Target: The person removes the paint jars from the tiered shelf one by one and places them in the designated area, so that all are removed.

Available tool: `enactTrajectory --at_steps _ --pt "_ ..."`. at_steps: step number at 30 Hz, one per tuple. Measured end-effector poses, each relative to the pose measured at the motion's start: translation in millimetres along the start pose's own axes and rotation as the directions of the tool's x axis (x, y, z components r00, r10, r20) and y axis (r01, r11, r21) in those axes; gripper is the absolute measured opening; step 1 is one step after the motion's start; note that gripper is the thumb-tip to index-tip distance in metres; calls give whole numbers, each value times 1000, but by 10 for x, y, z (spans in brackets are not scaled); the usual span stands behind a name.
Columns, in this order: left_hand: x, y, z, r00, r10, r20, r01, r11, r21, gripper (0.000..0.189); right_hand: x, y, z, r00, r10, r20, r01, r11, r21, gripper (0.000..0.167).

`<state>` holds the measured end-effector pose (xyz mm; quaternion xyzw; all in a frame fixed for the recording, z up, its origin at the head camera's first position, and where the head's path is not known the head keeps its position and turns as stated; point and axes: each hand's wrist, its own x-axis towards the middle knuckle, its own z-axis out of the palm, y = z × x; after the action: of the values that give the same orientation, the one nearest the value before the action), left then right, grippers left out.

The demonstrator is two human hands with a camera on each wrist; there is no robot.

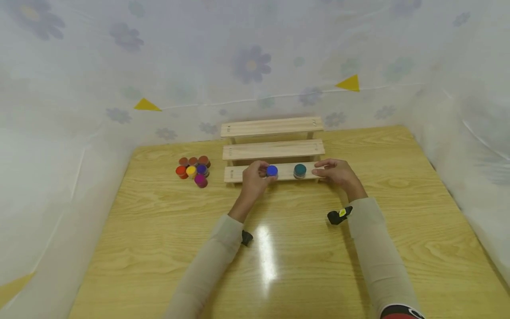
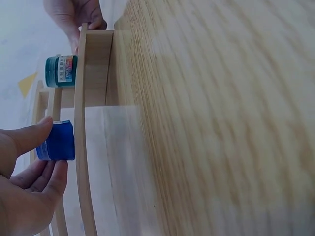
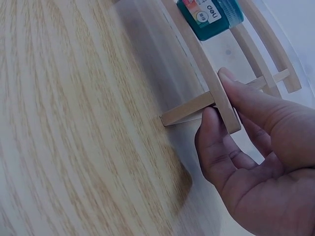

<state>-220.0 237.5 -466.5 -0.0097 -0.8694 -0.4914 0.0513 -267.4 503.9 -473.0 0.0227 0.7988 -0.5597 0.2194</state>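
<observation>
A three-step wooden rack [image 1: 275, 149] stands at the far side of the table. My left hand [image 1: 253, 180] pinches a small blue paint jar [image 1: 272, 171] between thumb and fingers, at the rack's lowest step. In the left wrist view the blue jar [image 2: 62, 141] is right by the board; whether its base touches cannot be told. To its right, a teal paint jar [image 1: 300, 171] sits on the same step, with a label on its side [image 3: 209, 14]. My right hand [image 3: 266, 152] grips the right end of that lowest board, thumb above and fingers beneath.
Left of the rack several more paint jars are grouped on the wood-grain table [image 1: 167, 248], among them a red jar [image 1: 181, 172], a yellow jar [image 1: 191, 172] and a magenta jar [image 1: 201, 180]. A flower-patterned white sheet [image 1: 199, 66] hangs behind and at the sides.
</observation>
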Motion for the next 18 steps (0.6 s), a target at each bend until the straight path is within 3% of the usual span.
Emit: enactTrajectory --at_steps 18 --pt "-46 -41 -137 998 -11 -55 8 999 -49 38 -187 -231 24 999 47 28 -47 999 18 49"
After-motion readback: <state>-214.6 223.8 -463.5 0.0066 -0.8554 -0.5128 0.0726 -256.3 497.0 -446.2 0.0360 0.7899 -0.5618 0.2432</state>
